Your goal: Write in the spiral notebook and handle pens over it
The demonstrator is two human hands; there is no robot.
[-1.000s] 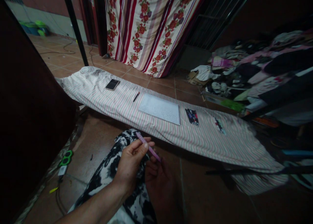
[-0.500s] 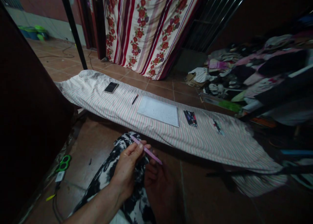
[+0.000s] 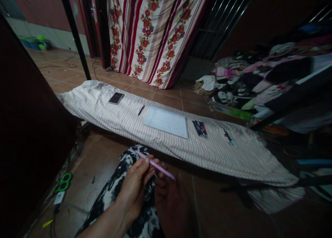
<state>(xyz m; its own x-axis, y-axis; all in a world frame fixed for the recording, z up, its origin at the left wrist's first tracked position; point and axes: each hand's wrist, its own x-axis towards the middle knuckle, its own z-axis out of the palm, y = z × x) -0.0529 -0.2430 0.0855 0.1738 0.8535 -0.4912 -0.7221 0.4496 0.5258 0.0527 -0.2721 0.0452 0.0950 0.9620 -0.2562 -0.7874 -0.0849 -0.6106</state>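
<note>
My left hand (image 3: 136, 186) pinches a pink pen (image 3: 155, 165) near its upper end, over my knee in black-and-white patterned cloth (image 3: 124, 193). My right hand (image 3: 169, 196) lies in shadow just below the pen's lower tip, fingers curled and touching that end. Ahead, a long board covered in striped cloth (image 3: 166, 137) carries a spiral notebook (image 3: 166, 121), a dark pen (image 3: 141, 109), a phone (image 3: 116, 98), a bunch of pens (image 3: 199, 128) and another small item (image 3: 228, 137).
Green-handled scissors (image 3: 63, 183) lie on the tiled floor at left beside a dark cabinet (image 3: 28, 127). A floral striped curtain (image 3: 153, 34) hangs behind. A heap of clothes and clutter (image 3: 259, 79) fills the right side.
The view shifted slightly, so the board sits a little lower in the frame. The pink pen has tilted flatter between my hands, its lower tip moved right.
</note>
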